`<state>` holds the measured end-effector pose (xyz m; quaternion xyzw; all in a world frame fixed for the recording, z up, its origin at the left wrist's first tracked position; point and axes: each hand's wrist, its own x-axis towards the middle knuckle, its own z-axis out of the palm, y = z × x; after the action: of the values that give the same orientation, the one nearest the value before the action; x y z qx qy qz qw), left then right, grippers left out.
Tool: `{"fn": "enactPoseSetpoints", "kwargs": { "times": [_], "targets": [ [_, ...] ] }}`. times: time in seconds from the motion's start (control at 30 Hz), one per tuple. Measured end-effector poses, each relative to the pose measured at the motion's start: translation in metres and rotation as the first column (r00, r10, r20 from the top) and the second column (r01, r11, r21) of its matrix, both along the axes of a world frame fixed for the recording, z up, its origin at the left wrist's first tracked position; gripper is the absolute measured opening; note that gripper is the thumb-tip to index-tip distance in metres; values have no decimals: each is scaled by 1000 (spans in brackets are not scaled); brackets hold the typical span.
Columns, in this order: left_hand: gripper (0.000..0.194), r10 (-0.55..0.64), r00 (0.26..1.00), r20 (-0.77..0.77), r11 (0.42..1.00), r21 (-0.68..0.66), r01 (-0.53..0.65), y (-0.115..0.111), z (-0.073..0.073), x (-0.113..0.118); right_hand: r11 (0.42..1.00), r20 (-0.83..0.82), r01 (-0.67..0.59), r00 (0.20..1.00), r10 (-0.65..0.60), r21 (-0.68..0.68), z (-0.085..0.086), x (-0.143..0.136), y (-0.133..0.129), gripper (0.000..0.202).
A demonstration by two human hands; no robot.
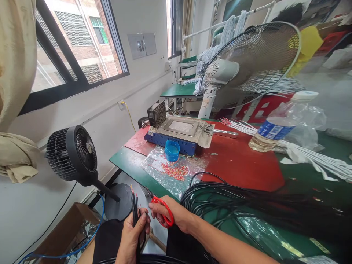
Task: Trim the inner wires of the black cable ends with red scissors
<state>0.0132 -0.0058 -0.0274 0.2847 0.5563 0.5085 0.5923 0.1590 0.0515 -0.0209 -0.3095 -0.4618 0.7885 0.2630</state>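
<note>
Left hand (129, 230) is clamping black cables (134, 211) beside the near bench edge (132, 171); right hand (177, 213) is gripping red scissors (171, 216), ideally angling blades (149, 192) clear of fingertips (143, 217).

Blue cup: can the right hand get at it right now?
Likely yes: between the cup and right hand lie just film and small bits, but the scissors that hand grips may need setting down first.

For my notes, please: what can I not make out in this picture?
In the head view:
Scissors: handles partly covered by the right hand.
Cables in the left hand: lower parts cut off by the bottom edge.
Coloured bits: too small to count.
Cable pile: right end dark, blurred.
</note>
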Motion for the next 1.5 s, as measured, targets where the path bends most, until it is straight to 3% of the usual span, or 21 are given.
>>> {"fn": "enactPoseSetpoints", "kwargs": {
  "times": [0.33,0.5,0.67,1.1,1.3,1.5],
  "targets": [
    [27,-68,997,25,997,-37,69,-4,5,0,1000,12,-24,1000,24,-7,5,2,0,43],
    [25,-40,999,20,997,74,38,-4,5,2,999,32,-19,999,20,-39,7,3,1,36],
    [25,-57,998,-26,998,8,57,-4,2,-2,999,26,8,1000,-7,-38,3,2,1,41],
    [35,71,997,11,997,16,-71,-6,12,3,1000,61,5,998,-4,-9,0,1,-2,43],
    [37,64,988,-137,997,60,-56,-5,5,2,998,70,62,995,-64,31,-1,-2,-3,46],
    [34,60,986,-153,996,75,-49,-4,1,2,996,126,67,989,-74,56,1,-3,-5,46]
  ]
}}
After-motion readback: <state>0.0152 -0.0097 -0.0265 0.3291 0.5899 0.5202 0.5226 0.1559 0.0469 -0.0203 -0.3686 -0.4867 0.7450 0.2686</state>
